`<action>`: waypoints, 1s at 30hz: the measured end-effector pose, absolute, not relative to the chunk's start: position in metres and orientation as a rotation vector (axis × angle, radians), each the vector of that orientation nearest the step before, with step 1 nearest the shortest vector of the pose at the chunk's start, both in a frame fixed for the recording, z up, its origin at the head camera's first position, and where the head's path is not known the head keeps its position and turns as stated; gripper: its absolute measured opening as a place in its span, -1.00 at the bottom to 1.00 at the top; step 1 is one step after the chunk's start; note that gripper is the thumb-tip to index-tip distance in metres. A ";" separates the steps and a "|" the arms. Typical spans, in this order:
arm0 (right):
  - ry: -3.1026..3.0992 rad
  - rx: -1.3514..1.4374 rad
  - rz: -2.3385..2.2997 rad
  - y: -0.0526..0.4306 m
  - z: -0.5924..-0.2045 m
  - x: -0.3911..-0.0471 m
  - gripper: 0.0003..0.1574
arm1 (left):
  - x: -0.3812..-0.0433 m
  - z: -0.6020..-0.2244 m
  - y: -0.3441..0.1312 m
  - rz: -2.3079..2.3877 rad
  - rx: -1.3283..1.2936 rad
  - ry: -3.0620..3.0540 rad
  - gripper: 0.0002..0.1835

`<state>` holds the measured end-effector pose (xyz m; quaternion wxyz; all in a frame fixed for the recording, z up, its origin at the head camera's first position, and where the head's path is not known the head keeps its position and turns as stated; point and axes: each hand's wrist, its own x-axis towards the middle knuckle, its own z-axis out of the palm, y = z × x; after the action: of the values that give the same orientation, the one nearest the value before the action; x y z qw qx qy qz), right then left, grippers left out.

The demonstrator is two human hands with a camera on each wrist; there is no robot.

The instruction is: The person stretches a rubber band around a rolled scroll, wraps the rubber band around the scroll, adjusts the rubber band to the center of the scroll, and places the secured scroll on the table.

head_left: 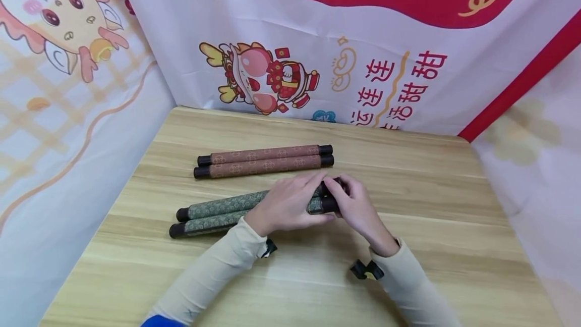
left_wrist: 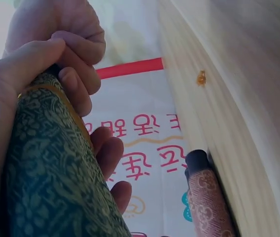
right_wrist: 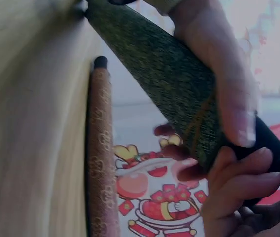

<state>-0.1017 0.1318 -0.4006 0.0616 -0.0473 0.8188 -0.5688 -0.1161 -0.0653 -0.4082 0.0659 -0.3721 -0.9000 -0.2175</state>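
A green patterned scroll (head_left: 222, 207) with two parallel rolls and dark end knobs lies across the person's grip, its left end slanting down toward the table. The left hand (head_left: 290, 202) holds it near the right end, thumb on one side and fingertips around the other in the left wrist view. The right hand (head_left: 358, 206) has its fingers curled at the dark right-end knobs. A thin yellow elastic band (right_wrist: 199, 121) runs around the green cloth close to that end. The right fingers partly hide the knobs.
A brown patterned scroll (head_left: 263, 167), also two rolls with black ends, lies on the wooden table (head_left: 431, 191) behind the green one. Printed cloth (head_left: 172, 29) hangs around the table's back and sides. Black devices (head_left: 366, 269) sit at the sleeve cuffs.
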 end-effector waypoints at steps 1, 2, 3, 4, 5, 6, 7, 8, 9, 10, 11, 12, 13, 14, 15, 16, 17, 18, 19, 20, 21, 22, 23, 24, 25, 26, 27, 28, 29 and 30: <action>2.467 -0.151 -1.734 0.132 -0.402 -0.103 -0.51 | -0.117 -0.410 -0.066 -0.663 -1.122 -2.714 0.00; 2.452 -0.155 -1.743 0.132 -0.403 -0.104 -0.51 | -0.118 -0.412 -0.069 -0.663 -1.115 -2.720 -0.03; 2.443 -0.158 -1.751 0.133 -0.405 -0.106 -0.51 | -0.119 -0.414 -0.072 -0.658 -1.107 -2.726 -0.04; 2.437 -0.165 -1.760 0.133 -0.407 -0.108 -0.51 | -0.119 -0.416 -0.075 -0.658 -1.092 -2.734 -0.05; 2.434 -0.164 -1.767 0.135 -0.409 -0.110 -0.51 | -0.120 -0.419 -0.080 -0.652 -1.072 -2.748 -0.05; 2.437 -0.163 -1.768 0.136 -0.411 -0.113 -0.50 | -0.120 -0.421 -0.084 -0.649 -1.051 -2.765 -0.06; 2.445 -0.158 -1.765 0.137 -0.413 -0.116 -0.50 | -0.120 -0.423 -0.088 -0.650 -1.025 -2.784 -0.06; 2.450 -0.153 -1.760 0.139 -0.414 -0.118 -0.49 | -0.121 -0.426 -0.092 -0.646 -1.004 -2.802 -0.06; 2.457 -0.147 -1.757 0.141 -0.416 -0.120 -0.49 | -0.121 -0.426 -0.094 -0.647 -0.991 -2.817 -0.06; 2.459 -0.142 -1.750 0.142 -0.417 -0.121 -0.49 | -0.121 -0.427 -0.096 -0.650 -0.981 -2.833 -0.05; 2.464 -0.137 -1.741 0.144 -0.417 -0.122 -0.50 | -0.121 -0.426 -0.095 -0.649 -0.976 -2.843 -0.03; 2.466 -0.138 -1.735 0.145 -0.417 -0.122 -0.50 | -0.121 -0.424 -0.094 -0.651 -0.976 -2.846 0.00; 2.468 -0.143 -1.732 0.145 -0.417 -0.122 -0.51 | -0.122 -0.423 -0.091 -0.654 -0.980 -2.843 0.02; 2.478 -0.149 -1.724 0.145 -0.417 -0.121 -0.51 | -0.122 -0.420 -0.086 -0.658 -0.992 -2.834 0.05; 2.504 -0.151 -1.705 0.144 -0.416 -0.120 -0.51 | -0.123 -0.418 -0.081 -0.661 -1.006 -2.824 0.07; 2.537 -0.153 -1.681 0.143 -0.416 -0.119 -0.51 | -0.123 -0.416 -0.076 -0.669 -1.015 -2.813 0.08; 2.570 -0.150 -1.659 0.142 -0.415 -0.118 -0.51 | -0.124 -0.415 -0.070 -0.667 -1.028 -2.796 0.08; 2.601 -0.144 -1.637 0.140 -0.415 -0.117 -0.50 | -0.125 -0.415 -0.065 -0.661 -1.036 -2.786 0.06; 2.635 -0.139 -1.612 0.139 -0.415 -0.117 -0.49 | -0.126 -0.415 -0.060 -0.654 -1.037 -2.781 0.04; 2.669 -0.132 -1.586 0.138 -0.415 -0.116 -0.47 | -0.127 -0.416 -0.057 -0.640 -1.034 -2.780 0.01; 2.693 -0.126 -1.571 0.137 -0.416 -0.116 -0.47 | -0.128 -0.418 -0.054 -0.620 -1.025 -2.787 -0.02; 2.703 -0.126 -1.574 0.136 -0.416 -0.116 -0.48 | -0.128 -0.419 -0.053 -0.600 -1.007 -2.803 -0.05; 2.714 -0.123 -1.573 0.136 -0.416 -0.116 -0.48 | -0.128 -0.421 -0.053 -0.572 -0.988 -2.818 -0.08; 2.722 -0.127 -1.572 0.137 -0.417 -0.117 -0.49 | -0.128 -0.422 -0.055 -0.568 -0.965 -2.843 -0.09; 2.731 -0.134 -1.570 0.138 -0.417 -0.118 -0.50 | -0.128 -0.424 -0.058 -0.568 -0.948 -2.863 -0.09; 2.737 -0.138 -1.570 0.139 -0.418 -0.119 -0.52 | -0.128 -0.426 -0.062 -0.571 -0.937 -2.880 -0.10; 2.738 -0.140 -1.571 0.141 -0.418 -0.120 -0.53 | -0.128 -0.428 -0.067 -0.572 -0.925 -2.899 -0.09; 2.737 -0.139 -1.571 0.143 -0.418 -0.121 -0.52 | -0.127 -0.430 -0.073 -0.581 -0.913 -2.914 -0.08; 2.737 -0.134 -1.567 0.144 -0.418 -0.122 -0.52 | -0.127 -0.433 -0.079 -0.592 -0.906 -2.921 -0.07; 2.735 -0.131 -1.567 0.146 -0.418 -0.122 -0.51 | -0.126 -0.435 -0.085 -0.604 -0.901 -2.931 -0.06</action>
<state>-0.1223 0.1464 -0.4177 -0.0063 -0.0416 0.8669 -0.4967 -0.1261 -0.0850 -0.4347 0.0084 -0.2883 -0.9378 -0.1933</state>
